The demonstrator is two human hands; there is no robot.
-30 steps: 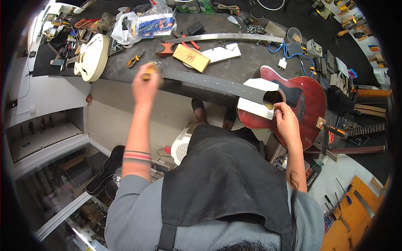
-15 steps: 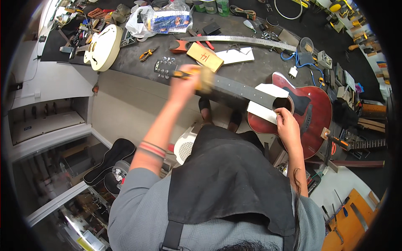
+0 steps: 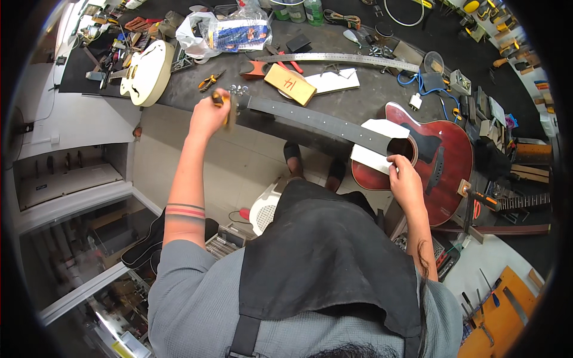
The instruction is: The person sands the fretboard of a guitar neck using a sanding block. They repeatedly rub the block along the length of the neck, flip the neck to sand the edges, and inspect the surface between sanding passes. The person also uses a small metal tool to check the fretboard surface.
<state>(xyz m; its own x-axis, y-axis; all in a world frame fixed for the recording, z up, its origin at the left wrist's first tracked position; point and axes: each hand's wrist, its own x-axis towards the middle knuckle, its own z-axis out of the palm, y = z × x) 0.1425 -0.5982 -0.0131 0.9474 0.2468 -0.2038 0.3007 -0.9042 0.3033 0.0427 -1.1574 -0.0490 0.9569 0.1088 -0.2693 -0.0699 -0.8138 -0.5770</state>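
Observation:
A dark red acoustic guitar [image 3: 444, 173] lies face up along the bench edge, its neck pointing left. Above its headstock end, my left hand [image 3: 210, 113] is closed round a yellow and black handled brush [image 3: 228, 112], smeared by motion. The bare dark fretboard [image 3: 316, 122] runs between my hands and carries no strings. A white sheet [image 3: 371, 157] lies on the guitar's top along the near side of the fretboard; another white piece [image 3: 388, 127] lies on the far side. Close to the soundhole, my right hand [image 3: 404, 179] pinches or presses the near sheet's edge with bent fingers.
Behind the neck lie a yellowish wooden block [image 3: 290, 83], a long steel ruler [image 3: 340, 58] and orange-handled pliers [image 3: 210, 81]. A cream guitar body [image 3: 149, 71] stands at the left. A clamp [image 3: 482, 200] sits at the red guitar's lower end. Below is a white stool [image 3: 264, 212].
My left hand has swept left with the brush, from over the upper neck to beside the headstock, uncovering the fretboard. My right hand stays by the soundhole.

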